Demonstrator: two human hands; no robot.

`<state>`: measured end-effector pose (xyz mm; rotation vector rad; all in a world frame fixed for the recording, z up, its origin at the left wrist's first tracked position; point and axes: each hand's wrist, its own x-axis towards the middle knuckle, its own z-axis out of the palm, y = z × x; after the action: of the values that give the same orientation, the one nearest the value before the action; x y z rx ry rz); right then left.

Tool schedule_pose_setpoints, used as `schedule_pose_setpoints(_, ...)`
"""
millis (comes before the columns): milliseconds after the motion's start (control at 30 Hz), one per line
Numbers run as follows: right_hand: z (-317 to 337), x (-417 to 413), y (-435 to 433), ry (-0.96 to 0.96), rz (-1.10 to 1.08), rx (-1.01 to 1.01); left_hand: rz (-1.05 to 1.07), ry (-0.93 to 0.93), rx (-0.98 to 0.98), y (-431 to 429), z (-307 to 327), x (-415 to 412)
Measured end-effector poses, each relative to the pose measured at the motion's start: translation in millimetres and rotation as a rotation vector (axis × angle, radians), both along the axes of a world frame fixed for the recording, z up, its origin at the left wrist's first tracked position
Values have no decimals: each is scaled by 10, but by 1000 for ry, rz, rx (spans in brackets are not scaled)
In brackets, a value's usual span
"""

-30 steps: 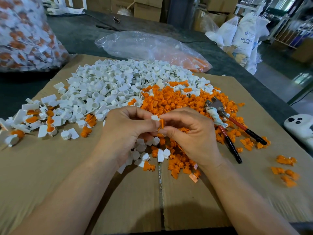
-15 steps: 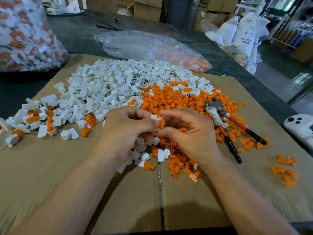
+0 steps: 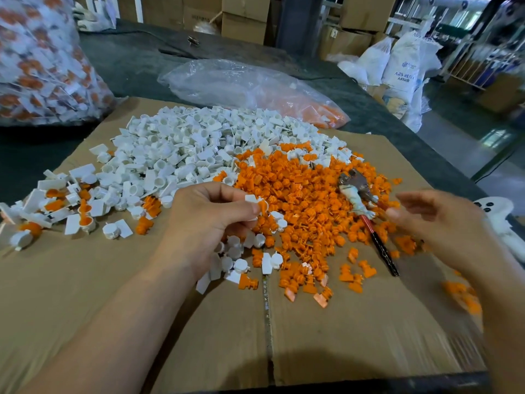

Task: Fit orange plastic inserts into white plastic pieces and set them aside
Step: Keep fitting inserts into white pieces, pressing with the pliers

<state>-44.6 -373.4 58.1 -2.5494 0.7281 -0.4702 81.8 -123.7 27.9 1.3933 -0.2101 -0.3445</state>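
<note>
Left hand (image 3: pixel 210 223) is raised just above the near edge of the heaps. Thumb and fingertips are clamped on a small white plastic piece (image 3: pixel 251 199) with an orange plastic insert (image 3: pixel 262 206) showing at its right side. Cannot tell whether the insert is fully seated. Right hand (image 3: pixel 443 223) is well apart to the right and blurred, fingers spread and loose, nothing seen in it. It hovers near the red-and-black-handled metal pliers (image 3: pixel 366 214) lying on the orange heap.

Risks, as judged:
- A half-seated insert may pop out when the piece lands on the set-aside cluster of finished white-and-orange pieces (image 3: pixel 65 206) at the left.
- That cluster touches the broad heap of loose white plastic pieces (image 3: pixel 199 143), so a finished piece could get lost among unfinished ones.
- The white heap overlaps the heap of loose orange plastic inserts (image 3: pixel 306 194) along their seam, so a quick grab may bring up two parts, or the wrong one.
- The right hand could nudge the pliers or scatter inserts off the flat brown cardboard sheet (image 3: pixel 113 294), which has no rim.

Containers:
- Large clear plastic bag (image 3: pixel 37 66), far left: packed full of white-and-orange pieces, apparently assembled.
- Crumpled clear plastic bag (image 3: pixel 255 86), behind the heaps: mostly slack, with some orange inserts at its right end.
- White woven sacks (image 3: pixel 403 66) and brown cardboard boxes (image 3: pixel 244 21) at the back: contents hidden.
</note>
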Motion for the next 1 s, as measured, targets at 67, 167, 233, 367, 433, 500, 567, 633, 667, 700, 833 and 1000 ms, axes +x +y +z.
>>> schedule_pose_setpoints(67, -79, -66, -46, 165, -36, -81, -3, 5, 1, 1, 1, 3)
schedule_pose_setpoints(167, -182, -73, -23, 292, -5, -114, -2, 6, -7, 10, -3, 9)
schedule_pose_setpoints(233, -233, -44, -39, 359, 32, -145, 4, 11, -11, 19, -5, 4)
schedule_pose_setpoints(367, -274, 59, -136, 447, 7, -180, 8, 19, -14, 26, -10, 9)
schedule_pose_setpoints(433, -286, 114, -136, 482, 9, -169, 3, 17, -1, 25, -16, 18)
schedule_pose_setpoints(500, -283, 162, -116, 530, 3, -204, -11, 14, 5, 29, -12, 18)
schedule_pose_setpoints(567, -270, 213, -133, 567, -15, -246, -16, 12, 7, 33, -14, 21)
schedule_pose_setpoints(633, -257, 255, -170, 587, -24, -262, -13, 14, 1, 39, -16, 25)
schedule_pose_setpoints(667, -246, 269, -188, 589, -26, -275, -10, 14, -4, 41, -17, 29)
schedule_pose_setpoints(700, -224, 280, -197, 580, -32, -296, -9, 14, -9, 43, -17, 29)
schedule_pose_setpoints(833, -36, 316, -168, 518, -84, -386, -7, 11, -24, 50, -27, 35)
schedule_pose_setpoints(1000, 24, 263, -198, 513, -94, -399, -12, 7, -53, 49, -38, 47)
